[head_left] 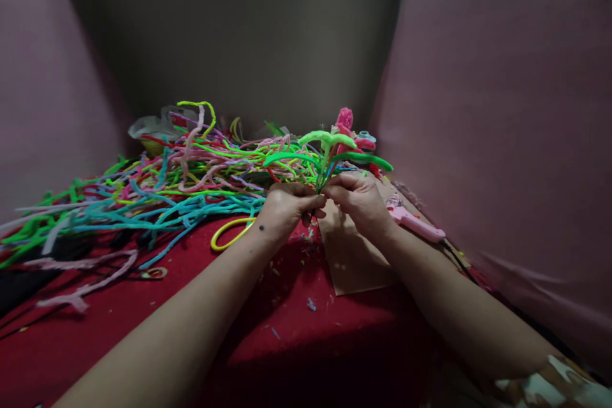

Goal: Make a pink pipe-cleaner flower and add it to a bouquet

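Note:
In the middle of the head view, my left hand (289, 207) is closed around the lower stems of a bunch of green pipe cleaners (327, 140). Its fuzzy ends fan out above my fingers and bend outward, light green in the centre and darker green at both sides. My right hand (358, 201) pinches the same stems from the other side, fingertips almost meeting those of the left. The exact spot where the fingers grip is partly hidden. A fuzzy pink piece (345, 120) shows just behind the bunch; whether it is joined to it I cannot tell.
Loose pipe cleaners in many colours (205, 166) are heaped at the back left. A yellow ring (224, 239) lies near my left wrist. Brown cardboard (351, 261) lies under my right hand, with a pink corded tool (418, 222) beside it. Scraps dot the red cloth (268, 357).

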`<state>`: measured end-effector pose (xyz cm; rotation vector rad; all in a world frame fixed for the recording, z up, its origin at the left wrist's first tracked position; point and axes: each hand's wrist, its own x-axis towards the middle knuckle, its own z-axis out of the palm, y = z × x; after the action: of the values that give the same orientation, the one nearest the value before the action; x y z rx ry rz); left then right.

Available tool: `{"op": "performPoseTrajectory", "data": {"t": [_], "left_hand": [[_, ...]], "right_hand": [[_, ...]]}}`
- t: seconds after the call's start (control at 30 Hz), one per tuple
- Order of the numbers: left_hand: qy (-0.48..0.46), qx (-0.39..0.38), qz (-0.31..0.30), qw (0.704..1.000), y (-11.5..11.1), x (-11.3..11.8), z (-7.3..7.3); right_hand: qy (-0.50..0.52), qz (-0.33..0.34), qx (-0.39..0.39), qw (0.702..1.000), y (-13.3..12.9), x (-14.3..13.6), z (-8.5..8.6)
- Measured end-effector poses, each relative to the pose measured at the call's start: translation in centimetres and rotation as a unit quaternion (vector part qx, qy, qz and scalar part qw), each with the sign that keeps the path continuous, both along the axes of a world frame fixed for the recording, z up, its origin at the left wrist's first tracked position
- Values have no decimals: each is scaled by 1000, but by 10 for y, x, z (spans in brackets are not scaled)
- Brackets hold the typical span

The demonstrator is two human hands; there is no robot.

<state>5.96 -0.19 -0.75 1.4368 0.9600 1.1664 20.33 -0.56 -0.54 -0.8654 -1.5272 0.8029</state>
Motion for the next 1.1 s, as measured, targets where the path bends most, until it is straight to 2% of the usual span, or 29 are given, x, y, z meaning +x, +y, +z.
{"op": "performPoseTrajectory", "data": {"t": [0.13, 0.3, 0.47, 0.57, 0.67, 0.8, 0.97, 1.1], "left_hand": [[86, 30, 64, 994, 2, 3, -3], [101, 69, 81, 989, 3, 4, -6], [79, 81, 75, 991, -4, 5, -3], [55, 83, 70, 993, -6, 7, 0], [37, 80, 51, 995, -8, 8, 4], [24, 53, 5, 998, -10, 7, 6], [40, 45, -18, 998, -10, 3, 10], [-1, 73, -107, 992, -10, 1, 13]], "right_hand": [[-15, -40, 23, 999, 2, -1, -5], [-41, -58, 24, 997, 2, 1, -9], [-39, -78, -42, 995, 1, 1, -6], [30, -28, -107, 993, 2, 0, -6], [120, 60, -144, 980, 3, -1, -9], [173, 123, -112, 971, 4, -2, -13], [175, 110, -68, 976, 5, -2, -12], [191, 97, -57, 975, 3, -3, -9]]}}
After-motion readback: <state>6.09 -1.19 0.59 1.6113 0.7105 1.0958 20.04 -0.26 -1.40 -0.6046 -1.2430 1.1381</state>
